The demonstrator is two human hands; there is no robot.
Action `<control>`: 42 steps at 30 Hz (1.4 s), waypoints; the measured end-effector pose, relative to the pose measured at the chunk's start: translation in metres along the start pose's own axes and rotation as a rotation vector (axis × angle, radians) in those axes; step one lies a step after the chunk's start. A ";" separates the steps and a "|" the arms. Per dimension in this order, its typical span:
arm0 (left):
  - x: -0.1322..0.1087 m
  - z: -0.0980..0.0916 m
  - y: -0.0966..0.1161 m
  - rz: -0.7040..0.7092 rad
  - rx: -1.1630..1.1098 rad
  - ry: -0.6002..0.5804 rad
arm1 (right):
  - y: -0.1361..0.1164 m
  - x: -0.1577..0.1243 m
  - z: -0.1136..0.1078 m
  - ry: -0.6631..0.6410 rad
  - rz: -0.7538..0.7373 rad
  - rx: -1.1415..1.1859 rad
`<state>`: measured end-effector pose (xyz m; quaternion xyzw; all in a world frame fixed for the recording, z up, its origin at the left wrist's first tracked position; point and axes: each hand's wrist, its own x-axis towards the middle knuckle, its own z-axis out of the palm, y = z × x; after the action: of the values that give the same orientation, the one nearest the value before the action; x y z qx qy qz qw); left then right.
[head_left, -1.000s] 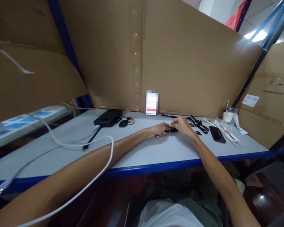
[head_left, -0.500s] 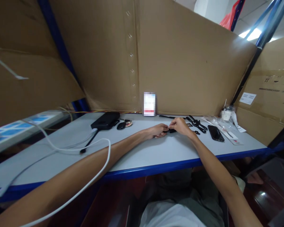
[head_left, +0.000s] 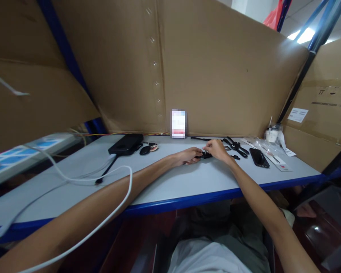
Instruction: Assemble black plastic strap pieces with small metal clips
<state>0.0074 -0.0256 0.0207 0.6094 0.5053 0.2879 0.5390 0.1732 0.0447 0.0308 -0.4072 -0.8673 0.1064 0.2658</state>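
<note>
Two-handed grip in the head view: small black part (head_left: 206, 154) pinched between left hand (head_left: 191, 156) and right hand (head_left: 218, 149), fingers (head_left: 211, 148) curled shut on either end, long axis lying fingertip to fingertip, just above the bench (head_left: 187, 184)

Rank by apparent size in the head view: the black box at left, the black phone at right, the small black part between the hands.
1. black box
2. black phone
3. small black part, partly hidden between left hand and right hand
</note>
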 end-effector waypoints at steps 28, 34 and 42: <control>0.003 -0.003 -0.001 -0.017 -0.004 0.002 | -0.008 -0.009 -0.013 -0.072 -0.118 -0.150; 0.002 -0.003 0.000 -0.021 -0.001 0.008 | -0.009 -0.011 -0.013 -0.009 -0.067 -0.267; 0.003 -0.002 -0.001 -0.019 -0.035 0.020 | -0.011 -0.012 -0.011 0.008 -0.074 -0.268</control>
<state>0.0058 -0.0220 0.0197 0.5920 0.5112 0.2977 0.5473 0.1788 0.0287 0.0402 -0.4073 -0.8870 -0.0220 0.2163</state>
